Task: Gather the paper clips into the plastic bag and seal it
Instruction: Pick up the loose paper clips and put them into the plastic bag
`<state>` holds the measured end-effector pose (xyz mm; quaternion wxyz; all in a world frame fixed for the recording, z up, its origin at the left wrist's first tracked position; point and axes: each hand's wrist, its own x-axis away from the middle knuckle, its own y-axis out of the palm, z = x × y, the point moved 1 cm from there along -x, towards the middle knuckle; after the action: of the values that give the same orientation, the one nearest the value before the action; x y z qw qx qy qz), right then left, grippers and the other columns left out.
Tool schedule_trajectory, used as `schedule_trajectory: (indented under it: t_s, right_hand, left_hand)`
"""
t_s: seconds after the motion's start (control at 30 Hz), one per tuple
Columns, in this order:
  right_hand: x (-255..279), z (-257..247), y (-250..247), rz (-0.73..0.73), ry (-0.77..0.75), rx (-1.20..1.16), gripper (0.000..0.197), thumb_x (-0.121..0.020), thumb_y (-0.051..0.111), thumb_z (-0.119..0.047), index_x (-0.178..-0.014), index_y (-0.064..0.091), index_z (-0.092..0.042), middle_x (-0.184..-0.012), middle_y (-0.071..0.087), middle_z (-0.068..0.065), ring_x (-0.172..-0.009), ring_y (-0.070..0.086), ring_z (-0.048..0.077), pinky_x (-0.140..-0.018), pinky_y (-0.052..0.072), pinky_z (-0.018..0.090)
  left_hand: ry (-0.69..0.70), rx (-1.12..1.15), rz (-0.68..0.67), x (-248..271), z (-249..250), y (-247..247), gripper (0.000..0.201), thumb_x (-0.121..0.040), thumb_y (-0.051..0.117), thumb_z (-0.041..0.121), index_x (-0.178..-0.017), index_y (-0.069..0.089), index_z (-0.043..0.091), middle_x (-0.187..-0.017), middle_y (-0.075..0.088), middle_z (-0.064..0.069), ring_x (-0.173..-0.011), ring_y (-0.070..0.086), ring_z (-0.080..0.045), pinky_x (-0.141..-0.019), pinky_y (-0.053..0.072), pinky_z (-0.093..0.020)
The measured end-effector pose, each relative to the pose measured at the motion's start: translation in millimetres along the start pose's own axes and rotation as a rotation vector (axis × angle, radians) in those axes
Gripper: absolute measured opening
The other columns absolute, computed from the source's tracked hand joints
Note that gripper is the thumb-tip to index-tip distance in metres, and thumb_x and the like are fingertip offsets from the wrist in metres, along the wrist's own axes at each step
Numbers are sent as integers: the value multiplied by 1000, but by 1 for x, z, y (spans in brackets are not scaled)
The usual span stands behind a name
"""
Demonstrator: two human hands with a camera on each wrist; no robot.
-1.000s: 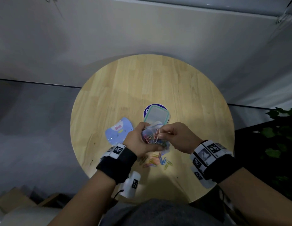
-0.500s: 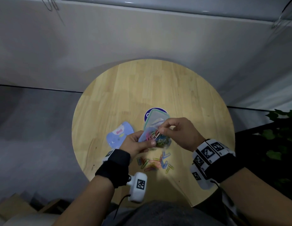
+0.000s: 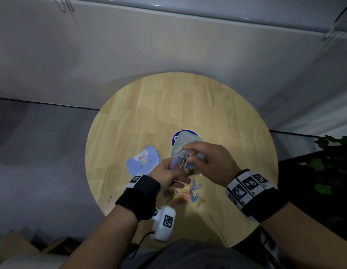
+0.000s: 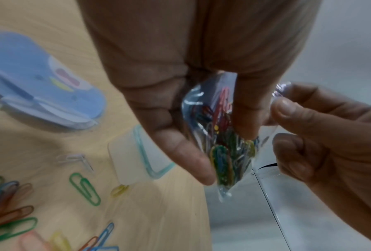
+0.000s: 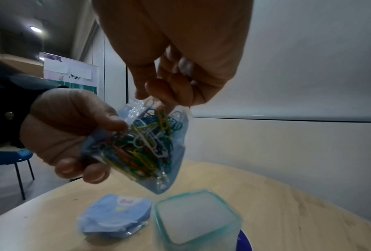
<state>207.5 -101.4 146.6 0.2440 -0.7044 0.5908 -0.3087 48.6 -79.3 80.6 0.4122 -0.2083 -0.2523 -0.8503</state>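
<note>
A small clear plastic bag (image 3: 181, 165), stuffed with coloured paper clips, hangs above the round wooden table (image 3: 188, 105). My left hand (image 3: 169, 172) grips the bag (image 4: 225, 144) from its side, thumb on one face and fingers on the other. My right hand (image 3: 191, 155) is over the bag's mouth, and its thumb and forefinger pinch the bag's upper edge (image 4: 274, 105). In the right wrist view the bag (image 5: 145, 146) bulges with clips under my right fingertips (image 5: 156, 91). Several loose paper clips (image 3: 185, 195) lie on the table just below my hands.
A clear square container with a teal rim (image 5: 197, 219) stands right behind the bag on a dark blue round mat (image 3: 177, 135). A light blue packet (image 3: 143, 161) lies to the left. A green plant (image 3: 333, 162) is beyond the table's right edge.
My right hand has moved from holding a clip at the bag's opening to pinching the bag's top edge. Both hands and the bag have shifted slightly away from me.
</note>
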Motion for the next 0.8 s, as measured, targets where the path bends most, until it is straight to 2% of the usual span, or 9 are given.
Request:
schedule_trajectory:
  t_s: [0.13, 0.23, 0.3, 0.37, 0.47, 0.57, 0.63, 0.73, 0.8]
  right_hand:
    - [1, -2, -2, -20, -79, 165, 28, -81, 54, -41, -86, 69, -18, -93, 61, -3, -75, 62, 20, -66, 52, 39]
    - [3, -2, -4, -194, -87, 251, 39, -72, 57, -53, -89, 69, -19, -103, 58, -9, -77, 62, 18, -67, 50, 35]
    - [4, 2, -9, -306, -99, 307, 30, -74, 66, -39, -99, 69, -23, -114, 59, -13, -89, 63, 16, -74, 50, 33]
    - [5, 7, -12, -340, -118, 346, 27, -78, 62, -27, -103, 69, -23, -115, 64, -11, -97, 64, 18, -78, 50, 32]
    - [6, 10, -10, -301, -92, 286, 27, -77, 52, -30, -94, 72, -23, -97, 73, -3, -89, 66, 22, -73, 50, 31]
    - [7, 9, -1, -242, -40, 112, 13, -79, 61, -16, -84, 73, -15, -80, 75, 4, -73, 66, 17, -68, 53, 32]
    - [8, 9, 2, -191, 13, -1, 14, -78, 65, -8, -83, 74, -17, -77, 75, 3, -69, 65, 10, -67, 52, 28]
    - [10, 10, 6, -157, 44, 4, 14, -77, 66, -13, -84, 73, -23, -76, 75, -2, -73, 68, 15, -71, 55, 35]
    - [12, 7, 7, -122, 28, 23, 11, -77, 66, -16, -83, 71, -24, -76, 75, -4, -73, 68, 16, -69, 54, 38]
  left_hand:
    - [65, -79, -36, 1, -1, 4, 33, -74, 72, 3, -100, 62, 21, -82, 68, -5, -76, 66, -20, -64, 55, -29]
    - [96, -101, -15, 1, -4, 4, 32, -69, 72, 4, -90, 62, 26, -68, 67, 2, -67, 62, -19, -55, 48, -25]
    - [95, -84, 5, 1, -7, 1, 35, -69, 74, 3, -94, 64, 25, -68, 65, 4, -63, 58, -16, -54, 47, -25]
    - [89, -118, -27, 3, -10, 0, 39, -70, 75, 3, -105, 63, 16, -72, 66, 5, -63, 58, -12, -58, 49, -26]
    - [40, -84, -91, 6, -11, 7, 47, -75, 69, -7, -116, 57, 11, -80, 67, 1, -61, 62, -7, -55, 51, -24]
    - [49, -50, -69, 5, -7, 10, 53, -71, 70, -15, -109, 57, 19, -74, 63, -2, -53, 60, -7, -50, 50, -22]
    - [59, -70, -54, 6, -6, 8, 44, -69, 73, -12, -100, 61, 16, -67, 63, 0, -52, 60, -7, -52, 50, -24]
    - [46, -108, -54, 6, -7, 7, 36, -67, 79, 0, -97, 65, 16, -73, 68, 3, -66, 66, -11, -63, 56, -31]
    - [38, -104, -30, 5, -7, 6, 34, -63, 82, 10, -92, 67, 20, -76, 70, 2, -74, 67, -17, -62, 54, -30]
